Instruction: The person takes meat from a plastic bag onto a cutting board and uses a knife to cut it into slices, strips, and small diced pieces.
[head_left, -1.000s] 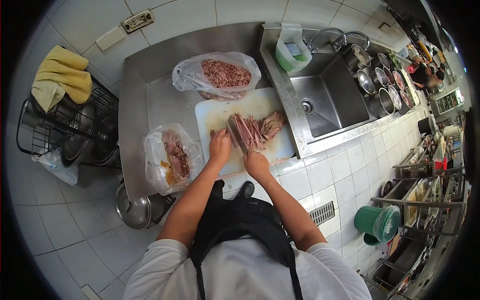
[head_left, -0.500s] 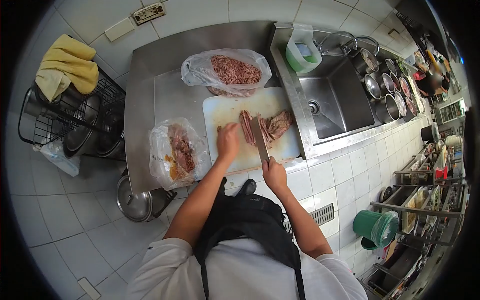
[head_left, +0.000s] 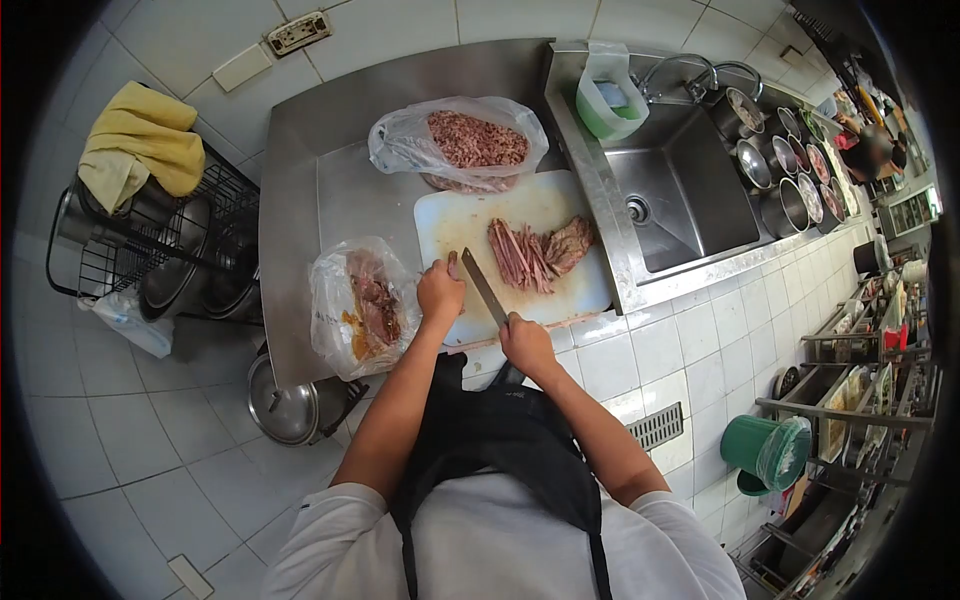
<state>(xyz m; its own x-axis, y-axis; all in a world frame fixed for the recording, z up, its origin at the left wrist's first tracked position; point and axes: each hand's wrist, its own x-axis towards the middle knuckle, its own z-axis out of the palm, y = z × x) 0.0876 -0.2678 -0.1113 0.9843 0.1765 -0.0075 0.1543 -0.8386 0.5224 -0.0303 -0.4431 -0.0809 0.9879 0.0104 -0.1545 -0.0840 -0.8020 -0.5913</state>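
My right hand [head_left: 528, 346] is closed round the handle of a cleaver [head_left: 484, 288], whose blade points up and left over the white cutting board [head_left: 455, 215]. Beside the blade tip, my left hand [head_left: 441, 291] is closed on a small piece of meat [head_left: 453, 262] at the board's left side. Strips of sliced meat [head_left: 515, 258] lie together right of the blade, against a larger brown chunk [head_left: 569, 245]. Behind the board is a plastic bag of chopped meat [head_left: 478, 140]. Another bag with meat pieces [head_left: 372, 305] sits to the left.
A sink [head_left: 680, 190] adjoins the counter on the right, with a green container [head_left: 612, 112] at its corner and metal bowls and pots [head_left: 785, 208] beyond. On the left stands a wire rack [head_left: 120, 240] with a yellow cloth [head_left: 150, 140]. A person [head_left: 873, 152] is far right.
The cleaver has moved left, away from the sliced strips, which now lie uncovered. My left hand has come down and left, beside the blade tip. The view has shifted slightly.
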